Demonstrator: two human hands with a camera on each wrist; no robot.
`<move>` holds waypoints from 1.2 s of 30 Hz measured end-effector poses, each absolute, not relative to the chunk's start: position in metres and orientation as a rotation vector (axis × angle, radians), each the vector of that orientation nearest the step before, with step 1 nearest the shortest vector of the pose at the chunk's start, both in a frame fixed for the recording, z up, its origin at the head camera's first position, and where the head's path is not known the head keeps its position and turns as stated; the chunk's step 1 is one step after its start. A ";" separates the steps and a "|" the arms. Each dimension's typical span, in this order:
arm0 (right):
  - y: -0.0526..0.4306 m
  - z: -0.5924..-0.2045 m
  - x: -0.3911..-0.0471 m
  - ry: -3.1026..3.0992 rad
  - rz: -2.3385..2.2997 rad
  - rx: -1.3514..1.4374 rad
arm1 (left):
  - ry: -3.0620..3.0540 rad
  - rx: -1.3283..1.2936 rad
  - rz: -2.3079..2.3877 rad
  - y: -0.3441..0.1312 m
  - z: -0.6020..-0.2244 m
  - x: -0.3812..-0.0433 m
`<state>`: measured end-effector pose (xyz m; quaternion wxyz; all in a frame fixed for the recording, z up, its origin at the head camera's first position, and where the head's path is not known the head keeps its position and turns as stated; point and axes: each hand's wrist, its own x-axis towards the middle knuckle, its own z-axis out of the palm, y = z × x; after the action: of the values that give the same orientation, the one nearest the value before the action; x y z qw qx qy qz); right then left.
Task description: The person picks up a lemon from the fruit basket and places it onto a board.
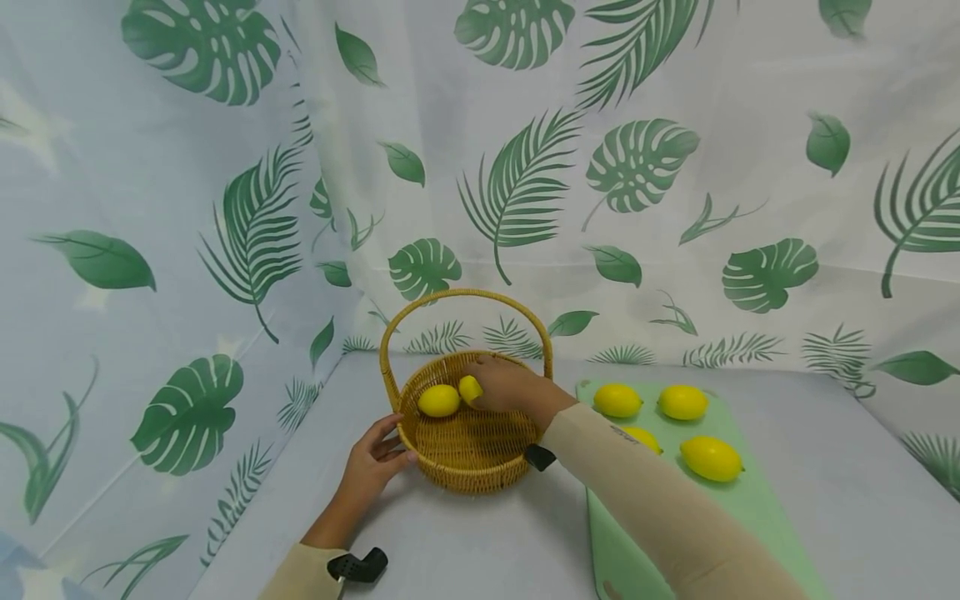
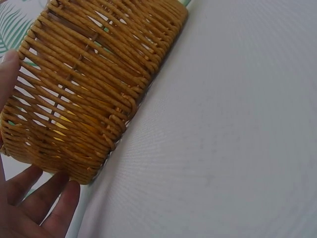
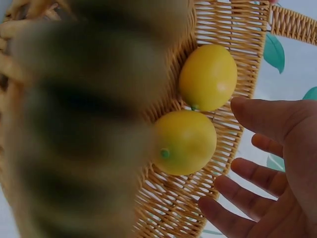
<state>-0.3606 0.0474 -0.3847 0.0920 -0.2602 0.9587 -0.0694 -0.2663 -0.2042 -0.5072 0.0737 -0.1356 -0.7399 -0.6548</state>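
The wicker basket [image 1: 472, 482] with its tall arched handle stands on the table. Two lemons lie inside: one lemon [image 1: 438, 401] toward the left wall, another lemon [image 1: 470, 389] beside my right hand [image 1: 504, 385]. In the right wrist view that hand has its fingers spread and relaxed, with a small gap to both lemons [image 3: 208, 78]. My left hand [image 1: 377, 457] touches the basket's left side, thumb and fingers spread along the outer wall. In the left wrist view, fingertips [image 2: 74, 187] rest right at the basket's edge, mostly straight.
To the right lies a pale green cutting board [image 1: 626, 533] with several lemons [image 1: 711, 459] on it, one partly hidden by my right sleeve [image 1: 637, 475]. A leaf-printed curtain [image 1: 525, 292] hangs behind and to the left of the white table [image 1: 480, 550].
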 end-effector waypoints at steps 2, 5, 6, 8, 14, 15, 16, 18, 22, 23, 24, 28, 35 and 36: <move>0.047 -0.386 -0.362 2.846 -0.206 -0.764 | -2.219 -0.419 -1.970 -0.204 -0.507 -0.267; 0.046 -0.387 -0.364 2.847 -0.198 -0.757 | -2.219 -0.424 -1.971 -0.204 -0.507 -0.267; 0.046 -0.387 -0.365 2.846 -0.195 -0.754 | -2.220 -0.425 -1.969 -0.204 -0.507 -0.267; 0.045 -0.388 -0.367 2.845 -0.185 -0.758 | -2.223 -0.420 -1.961 -0.204 -0.506 -0.267; 0.044 -0.390 -0.367 2.802 -0.174 -0.791 | -2.223 -0.427 -1.926 -0.203 -0.506 -0.267; 0.044 -0.390 -0.366 2.795 -0.177 -0.796 | -2.221 -0.428 -1.924 -0.203 -0.507 -0.267; 0.044 -0.390 -0.366 2.793 -0.179 -0.799 | -2.220 -0.429 -1.923 -0.203 -0.507 -0.268; 0.044 -0.392 -0.364 2.801 -0.169 -0.810 | -2.217 -0.425 -1.925 -0.202 -0.508 -0.267; 0.046 -0.398 -0.359 2.810 -0.126 -0.848 | -2.216 -0.428 -1.942 -0.202 -0.509 -0.266; 0.046 -0.400 -0.358 2.806 -0.109 -0.870 | -2.217 -0.424 -1.950 -0.203 -0.509 -0.266; 0.045 -0.402 -0.357 2.799 -0.103 -0.892 | -2.216 -0.418 -1.956 -0.203 -0.509 -0.266; 0.043 -0.409 -0.357 2.790 -0.069 -0.970 | -2.222 -0.392 -1.962 -0.205 -0.510 -0.265; 0.041 -0.411 -0.359 2.849 -0.049 -0.961 | -2.247 -0.421 -1.949 -0.206 -0.506 -0.266; 0.041 -0.411 -0.359 2.845 -0.045 -0.953 | -2.251 -0.430 -1.943 -0.205 -0.503 -0.264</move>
<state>-0.3590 0.0415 -0.4113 0.0703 -0.3167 0.9458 -0.0149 -0.2643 -0.2054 -0.5030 0.0687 -0.1428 -0.7474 -0.6451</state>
